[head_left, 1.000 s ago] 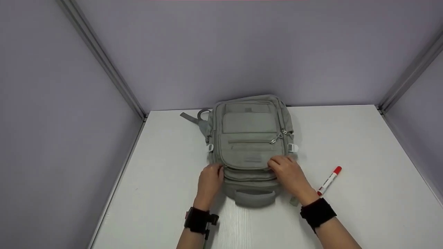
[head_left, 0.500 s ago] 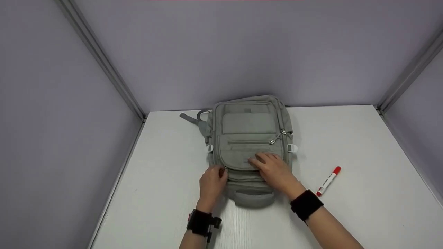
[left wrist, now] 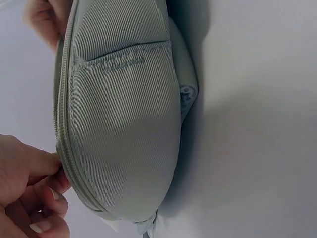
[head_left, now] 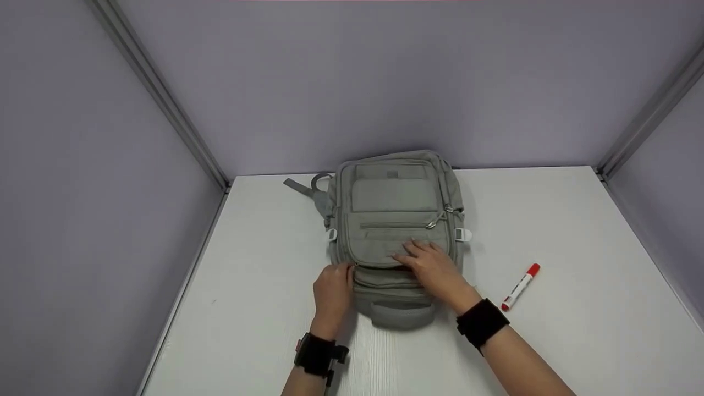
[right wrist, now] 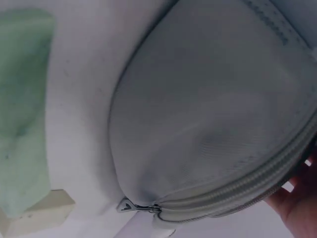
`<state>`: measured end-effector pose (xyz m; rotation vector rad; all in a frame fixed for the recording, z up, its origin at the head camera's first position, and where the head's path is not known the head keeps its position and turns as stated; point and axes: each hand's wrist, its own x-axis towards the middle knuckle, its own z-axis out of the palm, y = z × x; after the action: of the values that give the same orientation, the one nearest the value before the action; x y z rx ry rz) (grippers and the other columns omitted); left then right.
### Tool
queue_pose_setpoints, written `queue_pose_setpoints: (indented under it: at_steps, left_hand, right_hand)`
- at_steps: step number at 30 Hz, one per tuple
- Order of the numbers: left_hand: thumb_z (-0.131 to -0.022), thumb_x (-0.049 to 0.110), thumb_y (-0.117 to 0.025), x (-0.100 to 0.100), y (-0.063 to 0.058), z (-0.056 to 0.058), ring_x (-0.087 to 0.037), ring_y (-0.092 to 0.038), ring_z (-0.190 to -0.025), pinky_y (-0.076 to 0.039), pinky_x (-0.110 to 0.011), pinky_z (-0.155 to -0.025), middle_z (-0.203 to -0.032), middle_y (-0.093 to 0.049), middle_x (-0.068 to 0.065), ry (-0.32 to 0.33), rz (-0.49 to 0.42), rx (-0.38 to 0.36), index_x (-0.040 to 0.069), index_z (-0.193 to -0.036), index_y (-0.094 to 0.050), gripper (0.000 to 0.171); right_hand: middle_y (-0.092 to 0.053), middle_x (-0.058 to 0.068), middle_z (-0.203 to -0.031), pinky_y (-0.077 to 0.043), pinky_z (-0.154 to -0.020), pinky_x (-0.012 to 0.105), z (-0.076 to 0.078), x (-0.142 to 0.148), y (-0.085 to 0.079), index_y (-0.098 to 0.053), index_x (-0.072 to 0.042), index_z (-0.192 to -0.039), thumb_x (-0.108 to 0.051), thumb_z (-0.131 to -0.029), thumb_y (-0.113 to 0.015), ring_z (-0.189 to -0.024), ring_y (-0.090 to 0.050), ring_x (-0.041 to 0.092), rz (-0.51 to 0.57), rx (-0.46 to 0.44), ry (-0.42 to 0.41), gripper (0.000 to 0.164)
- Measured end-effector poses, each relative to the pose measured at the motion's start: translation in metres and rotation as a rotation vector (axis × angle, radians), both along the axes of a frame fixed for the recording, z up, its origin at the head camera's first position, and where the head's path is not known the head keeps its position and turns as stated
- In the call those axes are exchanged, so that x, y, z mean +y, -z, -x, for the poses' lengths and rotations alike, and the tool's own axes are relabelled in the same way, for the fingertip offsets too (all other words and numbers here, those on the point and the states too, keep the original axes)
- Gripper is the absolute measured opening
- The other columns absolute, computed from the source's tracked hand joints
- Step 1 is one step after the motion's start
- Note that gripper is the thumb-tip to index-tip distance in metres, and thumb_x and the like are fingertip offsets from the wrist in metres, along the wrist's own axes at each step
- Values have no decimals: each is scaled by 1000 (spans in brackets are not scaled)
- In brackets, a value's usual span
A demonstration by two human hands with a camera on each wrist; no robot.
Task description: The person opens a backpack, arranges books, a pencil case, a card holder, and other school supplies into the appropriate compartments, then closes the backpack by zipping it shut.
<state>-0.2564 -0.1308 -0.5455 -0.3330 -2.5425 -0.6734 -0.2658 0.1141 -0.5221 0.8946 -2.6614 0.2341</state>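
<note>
A grey-green backpack (head_left: 396, 195) lies front side up on the white table, its top handle (head_left: 402, 314) toward the person. My left hand (head_left: 333, 294) pinches the zipper edge at the left corner of the front pocket; in the left wrist view the thumb and finger meet at the zipper track (left wrist: 63, 114). The zipper pull there is hidden. My right hand (head_left: 437, 272) rests on the pocket's front panel with fingers spread, beside a dark gap under the panel edge. In the right wrist view, a metal zipper pull (right wrist: 133, 206) hangs at the track's far end.
A red-capped white marker (head_left: 520, 287) lies on the table right of the backpack. A grey strap (head_left: 301, 188) sticks out at the back left. Pale walls (head_left: 352, 82) enclose the table. A green band (right wrist: 22, 109) with a beige end shows in the right wrist view.
My right hand has moved left from the pocket's right corner onto the middle of the front panel, and its fingers have spread. The left hand stays at the left corner.
</note>
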Motion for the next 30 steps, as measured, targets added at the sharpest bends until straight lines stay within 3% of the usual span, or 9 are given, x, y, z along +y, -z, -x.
queue_pose_setpoints:
  at_steps: [6,11,19,30]
  left_hand:
    - [-89,15,-74,-8,-1,3,-23,-61,-59,-48,-36,-48,-66,-62,-8,12,38,32,4,-82,-71,12]
    - [-87,12,-75,-16,-7,10,-25,-59,-57,-47,-39,-46,-64,-59,-10,3,81,45,2,-78,-67,16]
    - [-89,11,-73,-21,-13,29,-24,-61,-62,-49,-38,-48,-71,-63,-9,-22,125,29,2,-82,-67,13]
    - [-92,18,-71,-18,-20,59,-25,-63,-66,-51,-39,-53,-74,-66,-9,-13,134,-49,3,-86,-70,16]
  right_hand:
    - [-62,17,-128,-46,-90,60,-2,1,-6,-70,-17,-122,3,-90,-64,-116,-58,41,46,-12,-30,38]
    - [-63,16,-126,-43,-94,59,-2,3,-13,-72,-16,-118,2,-92,-61,-118,-57,40,130,-78,-58,33]
    - [-64,15,-125,-43,-96,56,-6,8,-27,-72,-13,-119,4,-93,-60,-117,-58,37,182,-140,-66,33]
    - [-61,16,-129,-44,-97,48,-6,21,-42,-70,-9,-121,8,-94,-56,-120,-56,34,284,-315,-123,35]
